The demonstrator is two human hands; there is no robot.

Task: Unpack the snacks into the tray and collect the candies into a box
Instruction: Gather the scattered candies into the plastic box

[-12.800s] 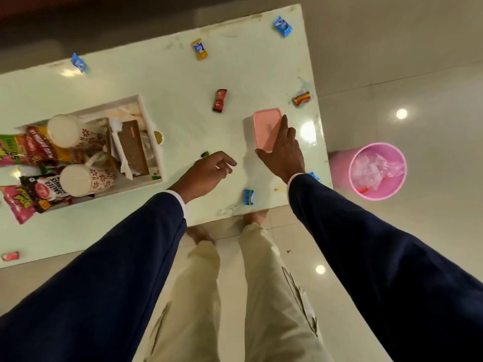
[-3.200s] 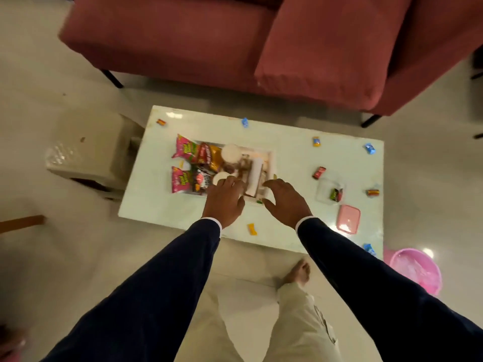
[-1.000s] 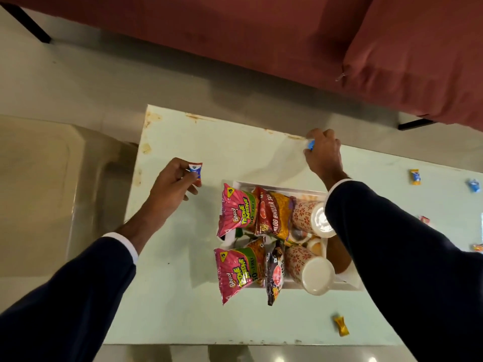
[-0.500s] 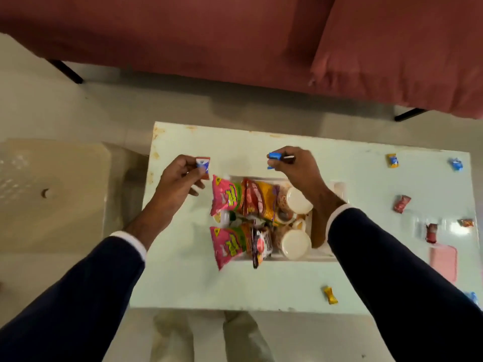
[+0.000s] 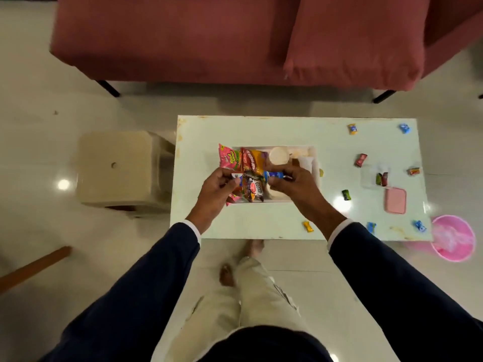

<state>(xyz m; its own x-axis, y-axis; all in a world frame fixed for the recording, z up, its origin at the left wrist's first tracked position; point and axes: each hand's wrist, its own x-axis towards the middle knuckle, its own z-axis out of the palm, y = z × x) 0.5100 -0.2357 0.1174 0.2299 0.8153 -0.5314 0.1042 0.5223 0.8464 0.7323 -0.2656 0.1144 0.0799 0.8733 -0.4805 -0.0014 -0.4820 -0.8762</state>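
A white tray on the pale table holds snack packets and two white cups. Above the tray's left part, my left hand pinches a small red-and-white candy. My right hand hovers over the tray's middle and pinches a blue candy. At the table's right sits a clear open box with two candies inside, and its pink lid lies just in front. Several wrapped candies are scattered around, among them a yellow one and a green one.
A red sofa stands beyond the table. A beige stool is at the table's left, a pink bin at its front right corner. A wooden stick lies on the floor at the left. My bare feet are by the table's near edge.
Both hands have drawn back toward me over the tray, each keeping its candy. The view has pulled back, showing the whole table, box and bin.
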